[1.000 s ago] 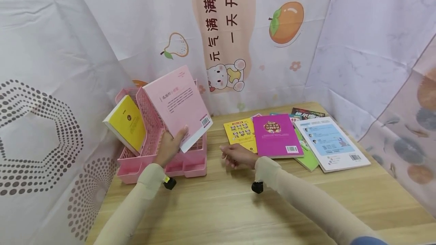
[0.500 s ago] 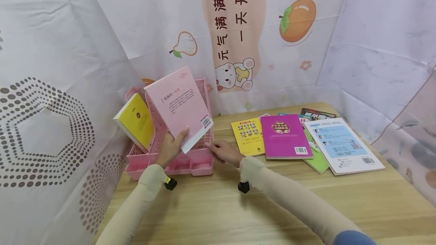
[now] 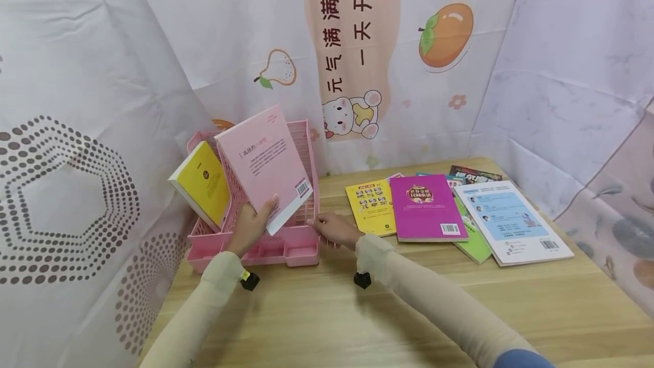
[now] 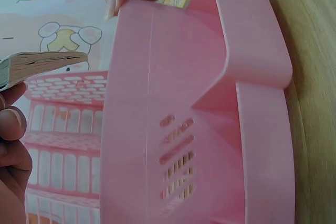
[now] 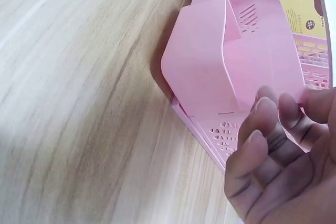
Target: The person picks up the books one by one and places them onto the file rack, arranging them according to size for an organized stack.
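My left hand (image 3: 250, 223) grips a pink book (image 3: 265, 161) by its lower edge, thumb over the printed back cover. The book stands tilted in front of a pink desktop book rack (image 3: 301, 254), which has slotted walls and small front compartments. My right hand (image 3: 337, 230) is at the rack's right front corner; thumb and index finger (image 5: 294, 109) pinch its upper rim, the other fingers curled loosely beside it. In the left wrist view, the pages of the held book (image 4: 47, 65) show above the left fingers. A thick yellow book (image 3: 204, 183) leans in the rack's left section.
On the right of the wooden table (image 3: 327, 317) lie several books: a small yellow one (image 3: 370, 209), a magenta one (image 3: 426, 206), a green one (image 3: 477, 243) and a white-and-blue one (image 3: 511, 223). A printed curtain (image 3: 230, 27) hangs behind and at both sides.
My right hand has moved left from beside the yellow book on the table to the rack's front corner and taken hold of the rim. The left hand keeps holding the pink book.
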`<state>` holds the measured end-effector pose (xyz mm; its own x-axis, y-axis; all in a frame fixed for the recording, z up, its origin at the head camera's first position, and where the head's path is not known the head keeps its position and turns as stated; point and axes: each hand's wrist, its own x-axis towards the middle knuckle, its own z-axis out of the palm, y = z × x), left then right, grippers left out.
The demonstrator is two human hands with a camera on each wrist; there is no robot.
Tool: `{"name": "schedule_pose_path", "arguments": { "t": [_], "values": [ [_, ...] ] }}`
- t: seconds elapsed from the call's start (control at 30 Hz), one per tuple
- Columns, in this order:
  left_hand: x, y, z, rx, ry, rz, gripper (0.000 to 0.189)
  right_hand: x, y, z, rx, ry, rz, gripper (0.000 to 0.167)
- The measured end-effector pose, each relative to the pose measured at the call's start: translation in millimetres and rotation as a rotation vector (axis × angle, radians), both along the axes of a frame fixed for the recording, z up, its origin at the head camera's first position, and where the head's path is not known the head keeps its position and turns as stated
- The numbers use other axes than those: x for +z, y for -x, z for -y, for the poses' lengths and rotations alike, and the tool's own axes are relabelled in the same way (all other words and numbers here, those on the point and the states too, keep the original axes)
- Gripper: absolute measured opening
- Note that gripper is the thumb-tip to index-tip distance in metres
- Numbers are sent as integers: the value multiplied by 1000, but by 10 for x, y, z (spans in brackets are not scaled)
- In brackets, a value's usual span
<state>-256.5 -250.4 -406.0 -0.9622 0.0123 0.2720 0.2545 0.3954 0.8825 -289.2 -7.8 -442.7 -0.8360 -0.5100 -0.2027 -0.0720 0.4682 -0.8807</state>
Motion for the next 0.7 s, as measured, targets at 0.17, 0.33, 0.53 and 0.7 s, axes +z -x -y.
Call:
{"name": "schedule_pose_path", "arguments": {
  "t": [0.17, 0.33, 0.53, 0.7],
  "values": [
    [-19, 14, 94, 21, 15, -5, 51, -14, 20, -3, 16, -11, 7, 39],
    [19, 28, 164, 51, 37, -23, 52, -10, 13, -28, 21, 21, 32, 38],
    [43, 30, 242, 84, 88, -39, 51, 13, 6, -51, 2, 42, 53, 38],
    [47, -21, 341, 103, 97, -56, 47, -3, 11, -42, 16, 44, 66, 42]
  ]
}}
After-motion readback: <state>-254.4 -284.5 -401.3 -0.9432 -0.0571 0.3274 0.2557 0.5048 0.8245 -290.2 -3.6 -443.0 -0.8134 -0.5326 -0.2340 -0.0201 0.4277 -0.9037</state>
